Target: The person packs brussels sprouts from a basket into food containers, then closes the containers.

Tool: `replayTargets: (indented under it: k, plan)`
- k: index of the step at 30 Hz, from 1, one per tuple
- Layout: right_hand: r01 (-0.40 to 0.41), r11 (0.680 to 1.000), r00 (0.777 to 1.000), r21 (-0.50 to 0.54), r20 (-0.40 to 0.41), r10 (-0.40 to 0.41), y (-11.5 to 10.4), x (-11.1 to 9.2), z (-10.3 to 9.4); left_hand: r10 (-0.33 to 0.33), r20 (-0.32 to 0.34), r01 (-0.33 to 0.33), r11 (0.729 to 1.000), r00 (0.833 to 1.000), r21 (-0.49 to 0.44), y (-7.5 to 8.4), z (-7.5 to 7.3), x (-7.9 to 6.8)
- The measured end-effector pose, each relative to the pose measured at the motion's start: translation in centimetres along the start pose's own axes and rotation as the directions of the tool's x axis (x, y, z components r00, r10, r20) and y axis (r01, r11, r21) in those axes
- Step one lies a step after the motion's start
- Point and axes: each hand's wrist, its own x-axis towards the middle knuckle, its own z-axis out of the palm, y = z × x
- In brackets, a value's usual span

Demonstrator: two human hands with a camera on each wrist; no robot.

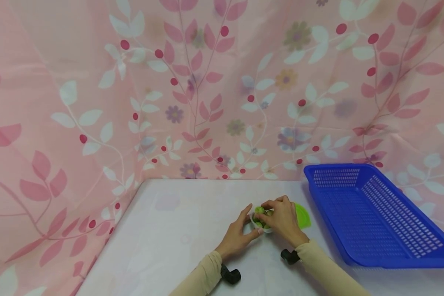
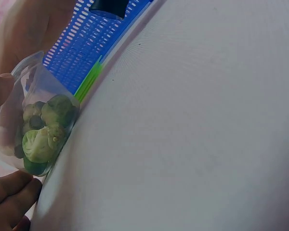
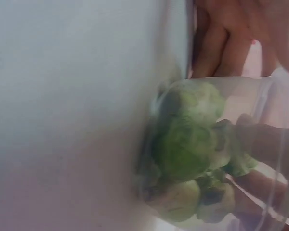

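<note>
Several green Brussels sprouts (image 2: 41, 144) lie in a clear plastic tub (image 3: 250, 96) standing on the white table. My left hand (image 1: 237, 236) holds the tub from its left side, with the thumb on the near side and the fingers on the far side. From the right, my right hand (image 1: 283, 218) reaches over the rim with its fingers bent down into the tub. Through the clear wall in the right wrist view, those fingers (image 3: 260, 187) appear on either side of a small sprout (image 3: 241, 163) above the others.
A bright green lid-like piece (image 1: 302, 216) lies on the table just right of the tub, partly hidden by the right hand. Farther right stands a large blue plastic basket (image 1: 373, 222). Pink floral cloth (image 1: 207, 102) hangs behind the white table (image 1: 163, 230).
</note>
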Motion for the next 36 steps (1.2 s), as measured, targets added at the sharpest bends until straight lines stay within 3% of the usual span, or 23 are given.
replayTargets:
  k: [13, 17, 23, 36]
  plan:
    - [0.022, 0.996, 0.995, -0.081, 0.099, -0.014, -0.7, 0.3, -0.9, 0.004, 0.005, -0.004, 1.000, 1.000, -0.008, 0.2, -0.1, 0.0]
    - [0.035, 0.995, 0.999, -0.092, 0.040, -0.032, -0.5, 0.2, -0.6, 0.008, 0.009, -0.008, 1.000, 1.000, -0.001, 0.1, 0.1, 0.0]
    - [0.075, 0.997, 0.994, -0.027, -0.081, -0.077, -0.1, 0.0, 0.0, 0.006, 0.005, -0.006, 1.000, 1.000, -0.002, 0.2, 0.2, 0.0]
    - [0.079, 0.997, 0.996, 0.000, -0.039, -0.078, -0.2, 0.1, 0.1, -0.003, -0.001, 0.003, 1.000, 1.000, -0.005, 0.2, 0.1, 0.0]
